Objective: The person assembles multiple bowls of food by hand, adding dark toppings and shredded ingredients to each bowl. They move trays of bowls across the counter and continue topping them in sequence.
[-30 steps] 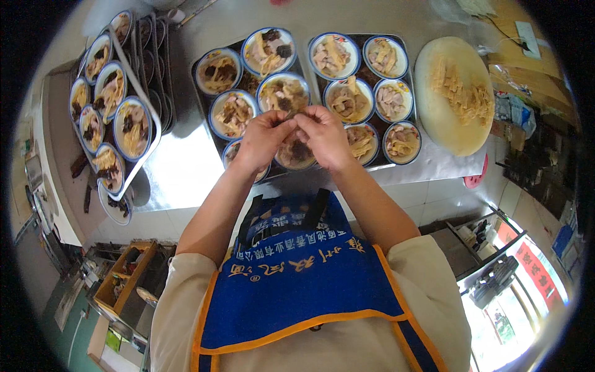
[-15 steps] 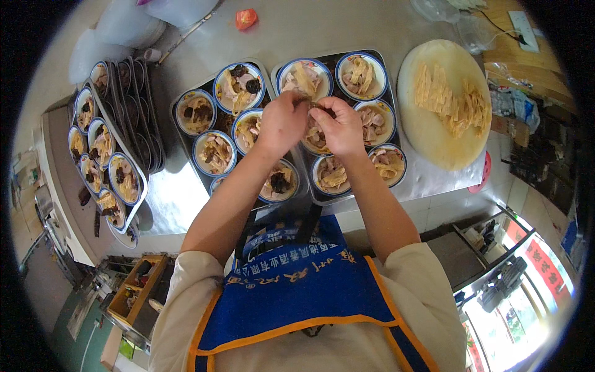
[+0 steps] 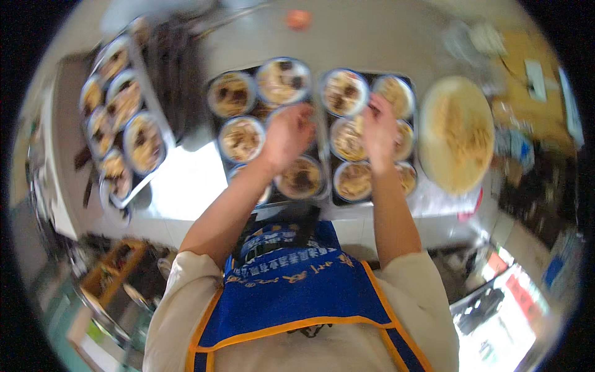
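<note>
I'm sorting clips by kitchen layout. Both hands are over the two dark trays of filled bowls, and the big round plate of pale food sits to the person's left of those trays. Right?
Not quite. In the head view the round plate sits to the person's right of the trays, not the left. The left hand and right hand are indeed over the filled bowls.

Both hands over two dark trays of filled bowls on the counter.

The left hand point(image 3: 286, 133) hovers curled over the left tray point(image 3: 218, 139), above the middle bowls; the right hand point(image 3: 379, 127) reaches over the right tray point(image 3: 327, 186), fingers pointing toward a far bowl point(image 3: 344, 92). The picture is blurred, so contact with the food is unclear. A large round plate of pale shredded food point(image 3: 455, 133) sits just right of the trays. Another tray of bowls point(image 3: 121, 124) lies tilted at far left. A blue apron with orange trim point(image 3: 297, 291) fills the lower view.
</note>
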Available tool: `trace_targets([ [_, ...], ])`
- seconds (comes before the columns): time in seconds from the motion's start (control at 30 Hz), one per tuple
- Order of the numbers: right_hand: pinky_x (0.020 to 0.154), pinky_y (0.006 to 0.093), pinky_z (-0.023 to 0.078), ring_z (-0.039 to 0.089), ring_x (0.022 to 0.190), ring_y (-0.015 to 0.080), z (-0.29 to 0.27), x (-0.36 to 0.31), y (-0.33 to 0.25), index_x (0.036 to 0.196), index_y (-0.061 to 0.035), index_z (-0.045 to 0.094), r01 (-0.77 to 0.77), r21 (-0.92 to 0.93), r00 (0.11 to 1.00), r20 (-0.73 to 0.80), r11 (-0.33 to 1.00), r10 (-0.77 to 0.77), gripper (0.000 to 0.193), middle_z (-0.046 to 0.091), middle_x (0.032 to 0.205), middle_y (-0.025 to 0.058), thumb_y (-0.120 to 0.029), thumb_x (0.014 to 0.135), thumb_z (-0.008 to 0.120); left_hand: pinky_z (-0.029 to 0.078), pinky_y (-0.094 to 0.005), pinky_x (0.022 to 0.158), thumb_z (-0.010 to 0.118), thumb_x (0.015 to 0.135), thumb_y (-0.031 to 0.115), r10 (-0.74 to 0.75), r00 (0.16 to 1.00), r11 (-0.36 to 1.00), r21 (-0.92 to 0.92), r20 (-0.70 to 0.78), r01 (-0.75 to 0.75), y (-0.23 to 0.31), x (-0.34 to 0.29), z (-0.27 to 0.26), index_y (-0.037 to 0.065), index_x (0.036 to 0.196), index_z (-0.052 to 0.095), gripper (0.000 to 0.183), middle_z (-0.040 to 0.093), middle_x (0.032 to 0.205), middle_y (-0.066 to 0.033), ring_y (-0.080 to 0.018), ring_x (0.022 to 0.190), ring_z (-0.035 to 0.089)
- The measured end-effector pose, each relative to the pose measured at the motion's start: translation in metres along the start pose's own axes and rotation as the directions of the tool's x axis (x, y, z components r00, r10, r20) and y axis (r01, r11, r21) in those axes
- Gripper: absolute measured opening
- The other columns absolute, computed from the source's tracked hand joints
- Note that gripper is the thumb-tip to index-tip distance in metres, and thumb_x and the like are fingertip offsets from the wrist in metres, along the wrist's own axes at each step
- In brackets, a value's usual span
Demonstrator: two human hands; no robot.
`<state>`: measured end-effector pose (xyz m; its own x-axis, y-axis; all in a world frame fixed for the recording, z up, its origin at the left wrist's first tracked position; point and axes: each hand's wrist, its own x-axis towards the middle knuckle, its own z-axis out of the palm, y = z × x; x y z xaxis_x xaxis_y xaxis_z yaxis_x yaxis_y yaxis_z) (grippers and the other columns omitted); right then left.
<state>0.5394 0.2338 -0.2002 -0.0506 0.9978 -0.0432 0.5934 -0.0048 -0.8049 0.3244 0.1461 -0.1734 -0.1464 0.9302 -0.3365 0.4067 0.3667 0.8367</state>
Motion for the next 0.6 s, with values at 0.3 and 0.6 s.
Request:
trace_targets([
  [0.3, 0.083, 0.0277, 0.050, 0.062, 0.089, 0.0135, 0.091, -0.156, -0.109, 0.110, 0.0009, 0.062, 0.009, 0.160, 0.911, 0.405, 0.987, -0.074, 0.016, 0.067, 0.100, 0.0063, -0.002, 0.094, 0.061, 0.055, -0.0394, 0.079, 0.069, 0.088, 0.014, -0.180, 0.961, 0.981, 0.034, -0.208, 0.191, -0.156, -0.239, -0.174, 0.003, 0.112, 0.067, 0.027, 0.070, 0.101, -0.0161, -0.0298, 0.087, 0.069],
  [0.6, 0.078, 0.0257, 0.051, 0.061, 0.086, 0.0106, 0.215, -0.296, -0.218, 0.109, 0.0001, 0.063, -0.030, 0.264, 0.747, 0.647, 0.964, -0.154, 0.015, 0.065, 0.100, 0.0049, -0.003, 0.094, 0.062, 0.054, -0.0406, 0.087, 0.073, 0.084, 0.013, -0.338, 0.659, 0.861, 0.062, -0.671, 0.505, -0.310, -0.381, -0.414, 0.002, 0.122, 0.063, 0.041, 0.069, 0.111, -0.0184, -0.0314, 0.099, 0.068],
])
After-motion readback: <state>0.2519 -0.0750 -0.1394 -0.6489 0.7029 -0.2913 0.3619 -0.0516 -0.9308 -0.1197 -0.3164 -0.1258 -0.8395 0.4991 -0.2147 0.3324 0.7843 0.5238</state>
